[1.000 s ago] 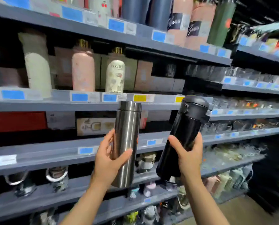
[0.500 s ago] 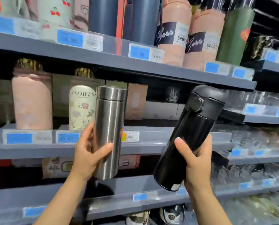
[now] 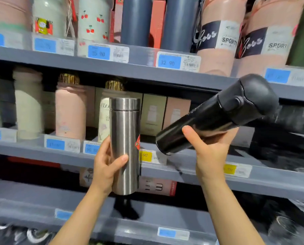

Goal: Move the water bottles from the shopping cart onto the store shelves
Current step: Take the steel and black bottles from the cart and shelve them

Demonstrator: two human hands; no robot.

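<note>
My left hand grips a steel bottle upright, in front of the middle grey shelf. My right hand grips a black bottle near its base. That bottle is tilted steeply, its cap pointing up and to the right toward the shelf opening. The shopping cart is out of view.
The middle shelf carries pink, cream and floral bottles with boxes behind them. The upper shelf holds blue tumblers and pink sport bottles. Price tags line the shelf edges. Lower shelves hold more goods.
Both hands have risen with their bottles and the view has come closer to the shelves. The black bottle has tipped further over toward the right. The steel bottle stays upright.
</note>
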